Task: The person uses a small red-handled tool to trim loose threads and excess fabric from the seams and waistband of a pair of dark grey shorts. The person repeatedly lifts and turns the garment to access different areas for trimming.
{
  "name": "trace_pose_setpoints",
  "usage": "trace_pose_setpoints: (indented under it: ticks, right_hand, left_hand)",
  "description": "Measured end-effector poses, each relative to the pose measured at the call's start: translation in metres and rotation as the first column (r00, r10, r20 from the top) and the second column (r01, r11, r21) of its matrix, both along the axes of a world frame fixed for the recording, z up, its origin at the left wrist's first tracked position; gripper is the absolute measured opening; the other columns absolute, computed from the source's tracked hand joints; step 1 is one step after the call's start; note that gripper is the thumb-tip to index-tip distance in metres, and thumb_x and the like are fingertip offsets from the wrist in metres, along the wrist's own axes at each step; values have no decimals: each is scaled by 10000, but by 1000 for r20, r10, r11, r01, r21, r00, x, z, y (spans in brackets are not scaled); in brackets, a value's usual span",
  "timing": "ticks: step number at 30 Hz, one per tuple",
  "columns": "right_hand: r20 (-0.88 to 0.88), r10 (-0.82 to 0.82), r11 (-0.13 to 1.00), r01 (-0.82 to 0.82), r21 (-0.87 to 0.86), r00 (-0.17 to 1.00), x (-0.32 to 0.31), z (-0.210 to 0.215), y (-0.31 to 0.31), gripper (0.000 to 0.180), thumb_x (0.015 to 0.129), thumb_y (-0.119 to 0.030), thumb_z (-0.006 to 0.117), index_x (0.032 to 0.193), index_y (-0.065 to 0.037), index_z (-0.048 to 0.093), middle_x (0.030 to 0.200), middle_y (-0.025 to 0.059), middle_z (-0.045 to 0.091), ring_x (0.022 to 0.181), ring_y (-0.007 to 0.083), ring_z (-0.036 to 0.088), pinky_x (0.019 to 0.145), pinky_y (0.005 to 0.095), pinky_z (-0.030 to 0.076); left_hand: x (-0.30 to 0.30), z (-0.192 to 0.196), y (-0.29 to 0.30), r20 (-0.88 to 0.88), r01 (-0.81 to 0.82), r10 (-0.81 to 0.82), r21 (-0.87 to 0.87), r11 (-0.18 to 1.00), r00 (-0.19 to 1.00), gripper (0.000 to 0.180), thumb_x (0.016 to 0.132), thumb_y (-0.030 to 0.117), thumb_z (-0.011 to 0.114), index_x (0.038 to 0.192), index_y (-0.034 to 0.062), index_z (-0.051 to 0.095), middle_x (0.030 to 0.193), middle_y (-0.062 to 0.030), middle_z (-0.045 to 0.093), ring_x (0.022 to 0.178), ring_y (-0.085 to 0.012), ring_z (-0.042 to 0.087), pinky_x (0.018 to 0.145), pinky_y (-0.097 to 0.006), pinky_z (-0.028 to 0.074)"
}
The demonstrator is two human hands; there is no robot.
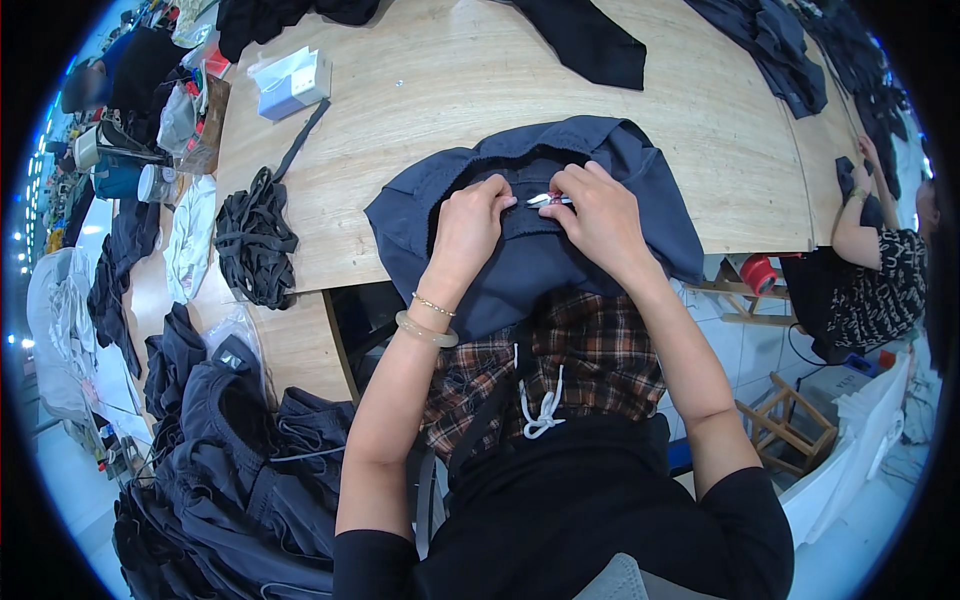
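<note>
Two hands meet on a dark blue garment (530, 250) that lies over the near edge of the wooden tabletop (440, 90) and hangs down toward the person's lap. The left hand (468, 225) pinches a fold of the cloth, fingers pressed together; the right hand (600, 220) has its fingers closed on small metal snips (548, 200) held just between the two hands. Bare tabletop lies open beyond the garment. To the left a heap of black straps (255, 240) rests near the edge, with a small white box (290, 82) farther back. More dark garments (770, 40) lie at the far right, where another person's arm (860, 215) reaches onto the tabletop.
</note>
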State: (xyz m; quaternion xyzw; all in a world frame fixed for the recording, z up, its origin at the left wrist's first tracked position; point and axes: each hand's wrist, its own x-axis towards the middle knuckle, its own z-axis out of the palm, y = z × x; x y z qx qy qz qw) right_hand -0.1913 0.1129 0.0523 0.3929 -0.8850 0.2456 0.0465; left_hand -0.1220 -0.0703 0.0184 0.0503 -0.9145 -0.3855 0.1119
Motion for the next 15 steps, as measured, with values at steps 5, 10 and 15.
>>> trace_pose_setpoints:
  ticks: [5,10,15]
  right_hand:
    - [-8,27,1000,-26,11,1000,0,-1,-6,229,773,-190,775,853,-55,608,843,51,589,849,258,576,721,378,501]
    - [0,16,999,-16,33,1000,0,-3,-7,226,783,-208,768,854,-60,612,832,52,594,847,253,579,723,376,501]
    - [74,-64,998,64,3,995,-2,-3,4,220,808,-227,752,858,-62,616,840,48,616,849,251,596,718,375,503]
  left_hand:
    - [0,-3,0,13,-7,7,-2,1000,1000,74,905,72,661,897,4,633,759,-180,664,721,-356,666,643,-409,504]
    - [-1,-7,-2,43,-26,25,28,999,999,74,916,65,647,927,-1,616,760,-162,678,707,-311,686,658,-392,530]
    - [5,-11,-4,129,-79,43,288,954,991,69,913,29,641,951,-7,596,843,-128,673,743,-239,688,711,-347,560]
